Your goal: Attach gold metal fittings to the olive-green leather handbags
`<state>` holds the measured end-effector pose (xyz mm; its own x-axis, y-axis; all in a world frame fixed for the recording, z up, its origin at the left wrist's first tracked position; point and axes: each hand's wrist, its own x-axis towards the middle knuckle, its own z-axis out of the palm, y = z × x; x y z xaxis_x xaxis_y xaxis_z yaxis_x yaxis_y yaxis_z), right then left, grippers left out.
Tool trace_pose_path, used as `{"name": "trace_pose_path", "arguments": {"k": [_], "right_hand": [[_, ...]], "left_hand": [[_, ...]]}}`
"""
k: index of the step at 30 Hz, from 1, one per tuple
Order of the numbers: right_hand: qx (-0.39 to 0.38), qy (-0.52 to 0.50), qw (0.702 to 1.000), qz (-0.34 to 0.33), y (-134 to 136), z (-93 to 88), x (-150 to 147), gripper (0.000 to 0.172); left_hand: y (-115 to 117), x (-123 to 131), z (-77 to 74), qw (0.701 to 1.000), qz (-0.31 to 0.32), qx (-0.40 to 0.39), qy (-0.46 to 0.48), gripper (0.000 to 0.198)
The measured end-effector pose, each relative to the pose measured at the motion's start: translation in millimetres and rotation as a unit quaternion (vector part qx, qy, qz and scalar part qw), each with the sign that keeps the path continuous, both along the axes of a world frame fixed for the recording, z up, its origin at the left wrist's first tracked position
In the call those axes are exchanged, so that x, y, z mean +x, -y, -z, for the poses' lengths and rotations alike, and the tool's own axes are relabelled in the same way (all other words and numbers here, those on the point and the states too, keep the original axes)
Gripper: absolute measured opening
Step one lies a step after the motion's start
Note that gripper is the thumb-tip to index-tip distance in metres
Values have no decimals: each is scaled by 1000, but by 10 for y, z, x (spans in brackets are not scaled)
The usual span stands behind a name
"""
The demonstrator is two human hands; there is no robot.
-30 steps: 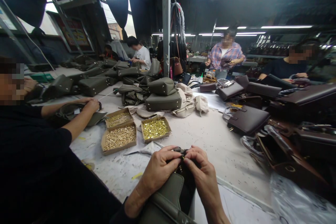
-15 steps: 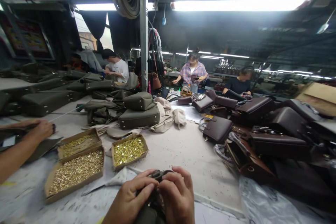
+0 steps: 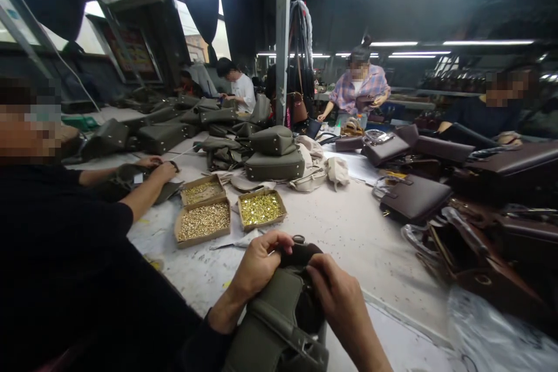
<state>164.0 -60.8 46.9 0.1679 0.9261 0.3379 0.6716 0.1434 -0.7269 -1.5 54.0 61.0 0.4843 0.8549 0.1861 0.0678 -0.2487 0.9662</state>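
Note:
An olive-green leather bag (image 3: 272,317) is at the bottom centre, with a strap across it and dark inner edges showing at its top. My left hand (image 3: 260,261) pinches the upper left edge, near a small dark ring. On the right, my right hand (image 3: 333,282) has its fingers closed on the dark upper edge of the same bag. Just beyond my hands stand cardboard trays of small metal pieces: rose-gold ones (image 3: 204,222) on the left, bright yellow-gold ones (image 3: 261,208) on the right. A pointed tool in a pale wrap (image 3: 242,241) lies beside them.
A co-worker in black (image 3: 65,232) sits close on my left, hands on a green piece. Green bags (image 3: 274,161) are piled behind the trays, and dark brown bags (image 3: 414,197) cover the right side. Clear plastic (image 3: 492,325) lies at the lower right. Other people work farther back.
The view has turned left and down, bringing the nearby co-worker into sight. My hands have moved apart, and more of the green bag shows between and below them.

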Motion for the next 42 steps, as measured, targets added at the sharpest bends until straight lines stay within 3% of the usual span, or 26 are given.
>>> {"name": "trace_pose_path", "arguments": {"k": [6, 10, 14, 19, 23, 26, 30, 34, 37, 40, 42], "right_hand": [[28, -98, 995, 25, 1, 10, 19, 15], [-8, -161, 986, 35, -5, -117, 69, 20], [-63, -264, 962, 27, -35, -237, 148, 27], [-112, -365, 924, -29, -50, -305, 218, 24], [-153, -393, 901, -101, -22, -394, 218, 21], [-136, -311, 932, -123, -5, -438, 183, 19], [-83, -160, 980, -86, -10, -386, 95, 11], [-42, -135, 989, -51, -45, -246, -7, 11], [-16, -143, 989, -41, -67, -158, -60, 11], [-4, -162, 986, -42, -68, -123, -61, 9], [-5, -165, 986, -33, -58, -110, -29, 7]], "left_hand": [[40, -14, -36, 997, 41, 38, -45, 29], [31, -77, -134, 994, 90, 31, -47, 45], [30, -135, -264, 989, 120, 28, -84, 47], [34, -107, -315, 990, 84, 22, -110, 40], [1, -63, -301, 984, 59, 71, -153, 28], [-16, -36, -328, 974, 67, 112, -187, 27], [-6, 10, -375, 956, 69, 168, -230, 23], [-10, 65, -382, 947, 66, 192, -250, 35], [-49, 119, -400, 930, 112, 220, -271, 55], [-121, 201, -408, 907, 177, 237, -300, 45], [-175, 260, -388, 892, 183, 250, -330, 34]]}}
